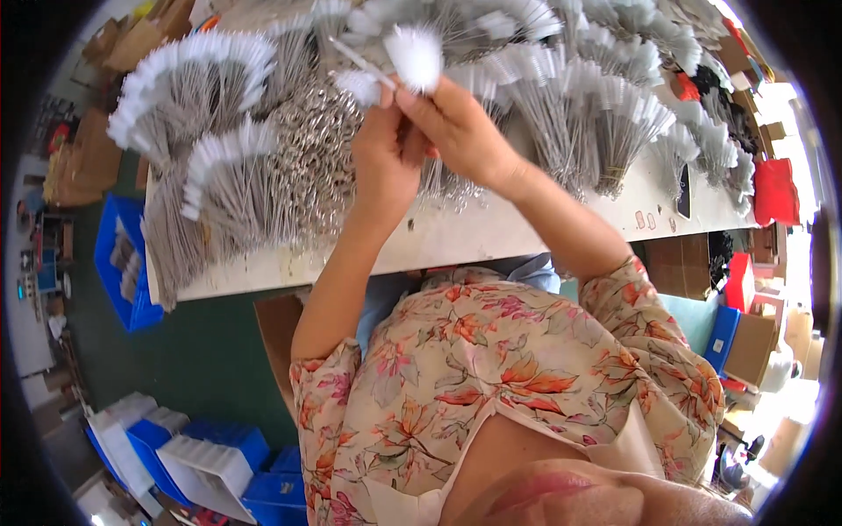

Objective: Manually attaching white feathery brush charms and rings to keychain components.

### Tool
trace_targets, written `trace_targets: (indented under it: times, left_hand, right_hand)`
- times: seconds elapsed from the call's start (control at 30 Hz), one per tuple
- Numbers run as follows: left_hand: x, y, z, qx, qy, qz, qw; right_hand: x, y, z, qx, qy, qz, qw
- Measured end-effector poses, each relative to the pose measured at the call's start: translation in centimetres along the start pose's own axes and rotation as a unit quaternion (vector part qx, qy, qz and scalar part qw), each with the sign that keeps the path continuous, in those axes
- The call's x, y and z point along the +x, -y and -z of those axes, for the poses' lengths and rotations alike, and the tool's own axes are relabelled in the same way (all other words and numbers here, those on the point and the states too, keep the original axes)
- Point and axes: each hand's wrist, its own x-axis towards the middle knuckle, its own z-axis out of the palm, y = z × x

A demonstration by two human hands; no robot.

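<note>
My two hands meet above the table, fingers closed and touching. My right hand (469, 136) pinches a wire brush with a fluffy white bristle head (414, 58) that points up and away from me. Beside it my left hand (383, 162) is closed, and a thin pale rod (361, 60) sticks out from its fingertips toward the upper left. The fingers hide where the rod ends and whether it joins the brush. Just beneath and left of my hands lies a heap of small shiny metal rings or loops (311, 162).
Bundles of white-tipped wire brushes (197, 79) cover the white table (281, 272), with more bundles (605, 123) on the right. A dark phone-like object (684, 191) lies near the right front edge. A blue crate (110, 254) stands left; blue and white bins (210, 460) sit lower left.
</note>
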Motion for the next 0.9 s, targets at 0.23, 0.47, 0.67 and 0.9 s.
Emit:
trace_targets:
  times: [0.23,0.47,0.67,0.9]
  left_hand:
    - [-4.6,0.8,1.9,0.164,-0.104,-0.268,0.944]
    - [-10.5,3.9,-1.2,0.186,0.016,-0.234,0.954]
    - [-14.7,7.8,0.7,0.105,0.134,-0.019,0.985]
    - [-14.7,5.6,0.4,0.059,0.12,0.032,0.991]
  right_hand:
    - [-4.2,-7.0,-0.1,0.108,-0.047,0.02,0.993]
    - [-5.7,-7.8,2.7,0.5,0.035,-0.13,0.856]
    - [-8.1,-4.5,6.9,-0.584,0.313,-0.055,0.747]
    - [-10.5,-8.7,1.7,-0.422,0.25,-0.093,0.867]
